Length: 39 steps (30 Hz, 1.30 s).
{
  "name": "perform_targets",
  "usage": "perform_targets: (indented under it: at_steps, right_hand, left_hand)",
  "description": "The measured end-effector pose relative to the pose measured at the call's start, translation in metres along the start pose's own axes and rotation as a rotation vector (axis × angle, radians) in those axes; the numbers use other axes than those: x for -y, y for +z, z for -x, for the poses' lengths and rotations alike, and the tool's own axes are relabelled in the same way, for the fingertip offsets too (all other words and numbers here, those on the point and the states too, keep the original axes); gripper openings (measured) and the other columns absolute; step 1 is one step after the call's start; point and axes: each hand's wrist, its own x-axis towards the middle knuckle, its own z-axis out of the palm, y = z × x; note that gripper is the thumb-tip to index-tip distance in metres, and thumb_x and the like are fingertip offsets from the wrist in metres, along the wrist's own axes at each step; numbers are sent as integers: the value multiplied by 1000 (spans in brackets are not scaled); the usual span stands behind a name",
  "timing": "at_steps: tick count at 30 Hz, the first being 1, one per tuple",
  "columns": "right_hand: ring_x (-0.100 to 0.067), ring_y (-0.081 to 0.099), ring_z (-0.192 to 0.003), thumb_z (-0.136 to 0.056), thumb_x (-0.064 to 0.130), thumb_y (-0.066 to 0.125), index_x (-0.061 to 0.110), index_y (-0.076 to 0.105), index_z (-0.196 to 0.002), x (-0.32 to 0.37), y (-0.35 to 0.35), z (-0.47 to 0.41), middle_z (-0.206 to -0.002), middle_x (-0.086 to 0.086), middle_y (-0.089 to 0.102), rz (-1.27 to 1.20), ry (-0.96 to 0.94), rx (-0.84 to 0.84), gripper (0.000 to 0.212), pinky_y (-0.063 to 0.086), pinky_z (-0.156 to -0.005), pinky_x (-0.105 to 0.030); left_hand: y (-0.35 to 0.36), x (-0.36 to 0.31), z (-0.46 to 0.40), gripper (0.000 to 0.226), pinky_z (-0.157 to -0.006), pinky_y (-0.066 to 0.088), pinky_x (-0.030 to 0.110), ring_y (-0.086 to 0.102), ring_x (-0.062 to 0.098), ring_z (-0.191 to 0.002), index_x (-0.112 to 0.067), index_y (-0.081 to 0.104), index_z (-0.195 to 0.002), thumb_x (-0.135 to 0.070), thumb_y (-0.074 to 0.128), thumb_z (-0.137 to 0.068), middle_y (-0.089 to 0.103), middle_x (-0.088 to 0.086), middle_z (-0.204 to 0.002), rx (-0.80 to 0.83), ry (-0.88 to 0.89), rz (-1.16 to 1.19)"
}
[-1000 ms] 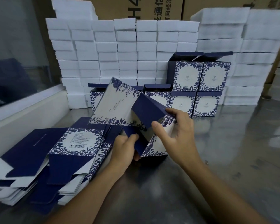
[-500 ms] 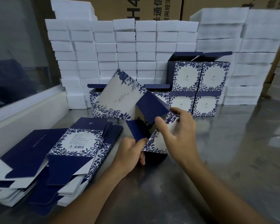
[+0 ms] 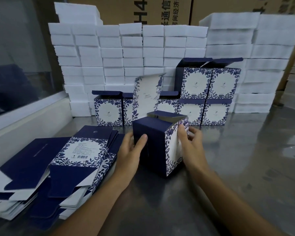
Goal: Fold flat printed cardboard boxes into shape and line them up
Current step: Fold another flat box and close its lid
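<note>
We see the box in hand [image 3: 157, 143] changed most: a second ago it was a half-open sleeve tipped on its side with loose navy flaps; now it stands squared up on the steel table [image 3: 245, 167], dark panel toward us, its tall printed lid flap [image 3: 147, 94] raised behind it and blurred. Our left hand [image 3: 131, 150] has moved up from the bottom flaps and grips the box's left edge, thumb curled onto the navy face. Our right hand [image 3: 190, 143] clasps the floral right side, fingers wrapped round its far corner. Behind the box, the row of folded boxes [image 3: 215, 111] stands against the wall of white foam blocks [image 3: 126, 53], with two more stacked on its right end. Left of the box, touching our left wrist, lies the stack of flat blanks [image 3: 58, 164], unmoved. Beyond the foam blocks rise brown cartons [image 3: 160, 11]; a glass partition [image 3: 20, 57] stands far left of the box.
</note>
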Motion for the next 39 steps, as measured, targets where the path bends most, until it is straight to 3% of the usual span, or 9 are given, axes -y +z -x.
perform_targets:
  at_steps: [5, 10, 13, 19, 23, 27, 30, 33, 39]
  right_hand:
    - [-18, 65, -104, -98, 48, 55, 25, 60, -106, -1, -2, -6, -104, 6, 68, -44, -63, -48, 25, 54, -85, -32]
    - [-8, 70, -104, -84, 84, 40, 44, 72, -111, 6, 2, 3, -111, 16, 74, -187, 72, 168, 58, 54, -87, -30]
    - [-7, 73, -94, -81, 77, 45, 36, 76, -106, 11, 1, 8, -104, 10, 77, -244, 49, 245, 57, 57, -66, -17]
    - [-16, 66, -104, -95, 42, 59, 29, 54, -110, 9, 1, 5, -115, 4, 65, -86, -84, 9, 20, 57, -90, -46]
    - [-18, 64, -106, -101, 20, 57, 26, 59, -105, 8, -1, -1, -110, 1, 66, -21, -131, -15, 8, 54, -96, -50]
    - [-7, 67, -108, -95, 64, 48, 34, 72, -107, 5, 0, 3, -108, 13, 74, -12, -60, 97, 40, 51, -101, -48]
    - [-9, 67, -114, -74, 95, 35, 48, 69, -115, 3, 1, 2, -116, 14, 73, -104, 46, 289, 71, 44, -107, -48]
    - [-7, 67, -110, -58, 106, 33, 59, 69, -106, 2, 2, -1, -109, 19, 74, -85, 115, 276, 76, 42, -108, -50]
    - [-14, 68, -109, -61, 104, 37, 50, 71, -108, 4, 4, 0, -108, 15, 75, -67, 92, 172, 79, 45, -106, -50]
  left_hand:
    - [-5, -1, -1, 34, -45, 39, 21, 56, 9, -54, -19, 69, -94, -39, 42, -103, 65, -4, -70, -105, -87, 87]
    - [-4, 3, -4, 16, -68, 52, 28, 66, 11, -81, -33, 65, -100, -42, 52, -96, 70, -3, -95, -134, -64, 5]
    - [-3, 1, -4, 58, -79, 52, 19, 65, 3, -101, -35, 54, -125, -61, 55, -73, 64, -8, -118, -100, -74, 79]
    - [-5, 5, -3, 69, -68, 54, 16, 69, 6, -93, -33, 45, -130, -59, 71, -72, 69, 0, -109, -105, 24, 80]
    - [-3, 5, 0, 83, -84, 57, 27, 65, 6, -107, -42, 31, -142, -64, 70, -71, 67, -13, -119, -110, 119, -48]
    - [-3, 5, 2, 75, -104, 45, 45, 52, 9, -126, -41, 34, -143, -76, 51, -79, 52, -11, -139, -114, 204, -229]
    - [-1, 2, 5, 62, -96, 44, 25, 50, 1, -120, -35, 41, -138, -70, 45, -87, 51, -12, -131, -139, 317, -370]
    - [-1, -1, 6, 53, -85, 38, 7, 49, -4, -109, -21, 48, -132, -56, 41, -93, 51, -10, -118, -179, 393, -437]
    - [0, -5, 9, 51, -92, 36, 8, 50, 10, -117, -12, 36, -141, -42, 34, -100, 48, 1, -133, -138, 543, -603]
